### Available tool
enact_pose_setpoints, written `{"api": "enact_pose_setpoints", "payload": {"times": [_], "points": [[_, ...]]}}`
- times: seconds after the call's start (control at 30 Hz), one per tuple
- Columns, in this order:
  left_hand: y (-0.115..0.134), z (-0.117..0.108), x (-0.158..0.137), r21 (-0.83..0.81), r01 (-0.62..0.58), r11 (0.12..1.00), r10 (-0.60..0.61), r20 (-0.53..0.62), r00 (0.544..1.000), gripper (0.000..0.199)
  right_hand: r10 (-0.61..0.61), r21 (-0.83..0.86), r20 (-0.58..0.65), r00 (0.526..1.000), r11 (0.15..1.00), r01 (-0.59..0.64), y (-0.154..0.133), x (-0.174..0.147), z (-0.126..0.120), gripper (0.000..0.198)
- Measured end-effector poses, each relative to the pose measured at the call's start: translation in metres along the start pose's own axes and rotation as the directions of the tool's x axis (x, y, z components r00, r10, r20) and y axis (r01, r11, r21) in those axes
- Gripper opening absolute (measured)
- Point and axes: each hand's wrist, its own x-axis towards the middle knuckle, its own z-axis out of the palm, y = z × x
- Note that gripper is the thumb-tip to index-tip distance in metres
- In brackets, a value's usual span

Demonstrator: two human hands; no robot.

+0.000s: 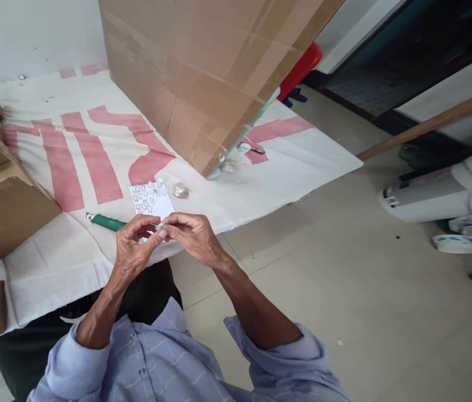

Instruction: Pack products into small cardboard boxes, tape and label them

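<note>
My left hand [134, 245] and my right hand [196, 237] meet above the near edge of the table, both closed in a pinch. Between their fingertips is a small whitish label-like piece [159, 226], too small to make out fully. Just beyond lies a white sheet [161, 207] dotted with several small dark-outlined rectangular pieces [139, 196]; my hands cover its near part. A green utility knife [106, 221] rests left of the sheet, its handle end behind my left hand. To the sheet's right is a small brownish bundle in clear wrap [181, 190].
A large taped cardboard box [202, 84] stands at the back of the cloth-covered table [261, 192]. Cardboard boxes [10, 215] occupy the left side. A second wrapped bundle [229, 166] and a dark pen [256, 150] lie right. A wooden pole [432, 120] slants beyond the table corner.
</note>
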Motion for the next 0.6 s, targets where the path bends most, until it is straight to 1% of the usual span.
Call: {"api": "enact_pose_setpoints", "payload": {"times": [0.07,0.1,0.2,0.37,0.5,0.6], "points": [[-0.0008,0.001,-0.0002,-0.01,0.078,0.997,-0.078,-0.05,0.996,0.034,-0.038,-0.032,-0.008,0.999,0.999,0.038,-0.002,-0.0009,0.0008,0.032],[-0.001,0.0012,0.0,-0.01,0.097,0.995,-0.097,-0.066,0.993,0.034,-0.051,-0.048,-0.01,0.999,0.998,0.05,-0.0023,-0.0011,0.0008,0.031],[0.0007,0.0007,0.0012,-0.001,0.101,0.995,-0.101,-0.067,0.993,0.035,-0.067,-0.069,-0.011,0.998,0.995,0.067,-0.0006,-0.0012,0.0003,0.031],[0.006,-0.0011,0.0018,-0.041,0.147,0.988,-0.148,-0.015,0.989,0.033,-0.016,-0.03,-0.032,0.999,0.999,0.015,0.0032,-0.0006,0.0003,0.029],[0.0057,-0.0004,0.0009,-0.104,0.183,0.978,-0.188,-0.038,0.981,0.032,0.023,0.006,-0.094,0.995,1.0,-0.022,0.0034,-0.0013,-0.0005,0.029],[0.005,0.0009,0.0001,-0.134,0.188,0.973,-0.197,-0.059,0.979,0.033,0.012,0.014,-0.089,0.996,1.0,-0.011,0.0056,-0.0025,0.0008,0.034]]}}
